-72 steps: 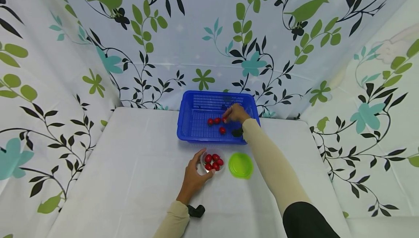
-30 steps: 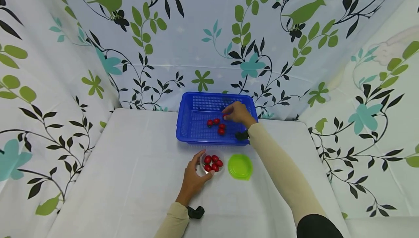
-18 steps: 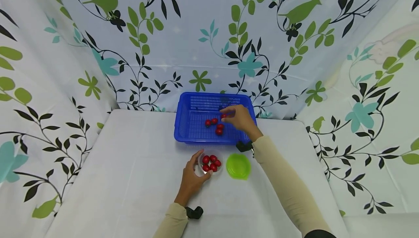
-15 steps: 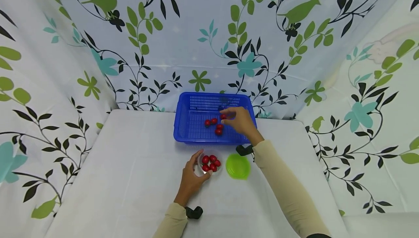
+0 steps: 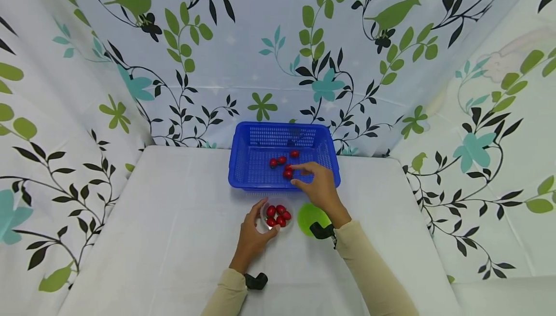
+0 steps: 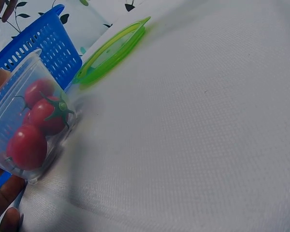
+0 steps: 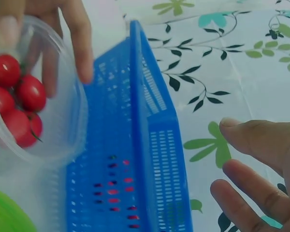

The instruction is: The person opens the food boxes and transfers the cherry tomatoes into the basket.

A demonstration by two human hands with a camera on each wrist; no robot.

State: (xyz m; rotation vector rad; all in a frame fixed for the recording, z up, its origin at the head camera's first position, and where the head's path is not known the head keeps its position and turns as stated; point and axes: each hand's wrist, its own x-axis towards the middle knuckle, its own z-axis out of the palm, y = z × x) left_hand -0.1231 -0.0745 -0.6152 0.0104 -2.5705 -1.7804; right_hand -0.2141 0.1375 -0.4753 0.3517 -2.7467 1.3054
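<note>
My left hand (image 5: 253,234) holds a clear round plastic tub (image 7: 63,125) on the table, thumb on one side and fingers on the other. Several red cherry tomatoes (image 6: 29,147) lie in the tub, some with green stalks. The right hand (image 5: 320,186) hovers over the near right part of a blue perforated basket (image 5: 256,181), thumb and fingers apart with nothing between them. Inside the basket are several more cherry tomatoes (image 5: 294,154), two of them close to the right fingertips in the head view.
A bright green lid (image 5: 307,215) lies right of the tub, partly covered by the right wrist and its black strap mount (image 5: 321,230). White cloth covers the table (image 5: 182,229). Behind the basket hangs a leaf-patterned curtain (image 5: 243,60).
The right hand has let go of a tomato in the basket and drawn back toward the near side. My left hand keeps its hold on the tub.
</note>
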